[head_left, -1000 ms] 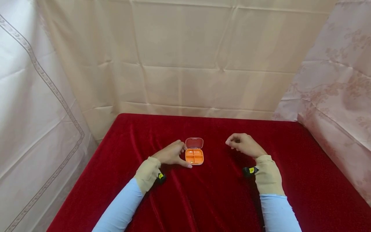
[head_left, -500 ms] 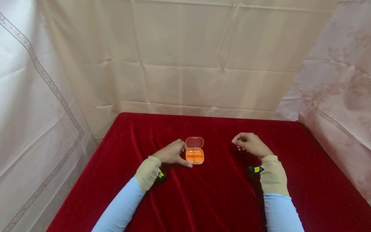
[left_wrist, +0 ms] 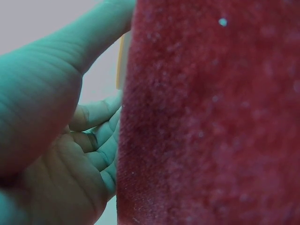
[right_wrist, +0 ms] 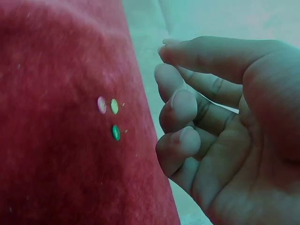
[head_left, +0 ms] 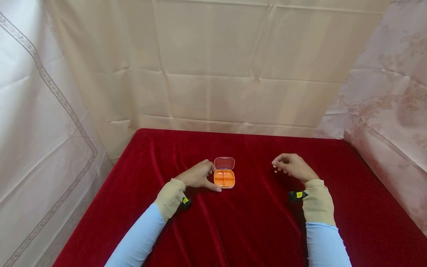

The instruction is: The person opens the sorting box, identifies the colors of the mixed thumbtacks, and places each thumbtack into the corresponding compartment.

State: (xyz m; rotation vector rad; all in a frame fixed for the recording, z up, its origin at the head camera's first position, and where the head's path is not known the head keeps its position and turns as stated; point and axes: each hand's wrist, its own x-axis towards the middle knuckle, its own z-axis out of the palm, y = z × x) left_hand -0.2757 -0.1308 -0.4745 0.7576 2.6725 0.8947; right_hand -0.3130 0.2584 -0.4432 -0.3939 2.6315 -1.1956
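Observation:
An orange pill box [head_left: 224, 179] stands on the red cloth with its clear lid [head_left: 224, 163] raised at the back. Dividers split it into several compartments, and a tiny item [head_left: 221, 185] lies in the front left one. My left hand [head_left: 197, 176] holds the box from its left side, thumb at the front corner and fingers by the back. In the left wrist view only a thin edge of the box [left_wrist: 120, 63] shows. To the right, my right hand [head_left: 293, 165] hovers with loosely curled fingers, thumb close to the index finger. Nothing shows between them. Near it lie pink [right_wrist: 101, 105], yellow-green [right_wrist: 114, 106] and green tablets [right_wrist: 116, 132].
Red velvety cloth [head_left: 247, 226] covers the table. Beige curtain [head_left: 213, 74] hangs behind its far edge, with pale patterned curtains at both sides. Each wrist wears a small black camera, such as the right one [head_left: 295, 195].
My right hand has drifted to the right, and small tablets near its fingertips now show in the head view. The left hand and the pill box have hardly moved.

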